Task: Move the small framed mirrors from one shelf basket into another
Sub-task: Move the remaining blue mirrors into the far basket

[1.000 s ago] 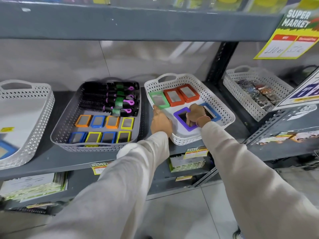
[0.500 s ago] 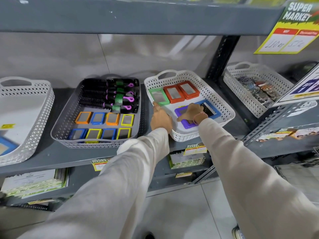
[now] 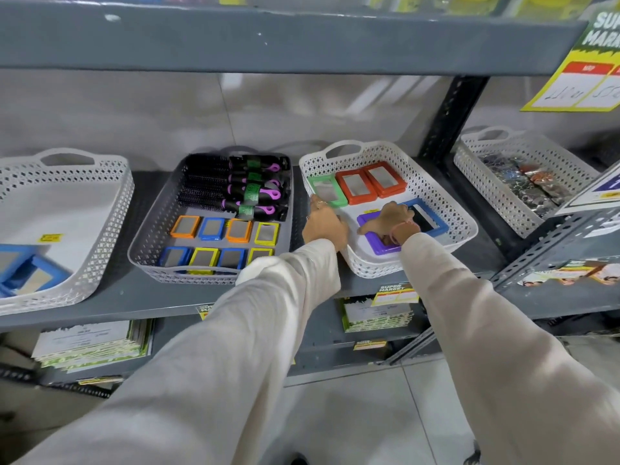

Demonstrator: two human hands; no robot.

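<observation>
A white basket [image 3: 464, 226] on the middle shelf holds a green framed mirror [image 3: 327, 191], two red-orange ones [image 3: 357, 186] [image 3: 385, 177], a blue one [image 3: 429, 220] and a purple one [image 3: 377, 245]. My right hand [image 3: 392, 220] lies on the purple mirror, thumb stretched left along its frame and fingers curled onto it. My left hand [image 3: 323, 224] grips the white basket's left rim. To the left, a grey basket [image 3: 142, 245] holds several small orange, blue and yellow framed mirrors [image 3: 214, 228] in two rows.
Black and purple hairbrushes [image 3: 235, 189] fill the back of the grey basket. A white basket [image 3: 100, 229] at far left holds blue mirrors [image 3: 23, 271]. Another white basket [image 3: 469, 162] with packets sits at right, past a black upright post [image 3: 449, 119]. A shelf board [image 3: 268, 38] hangs overhead.
My right hand has turned on the purple mirror, the thumb now spread out to the left. My left hand stays on the basket rim.
</observation>
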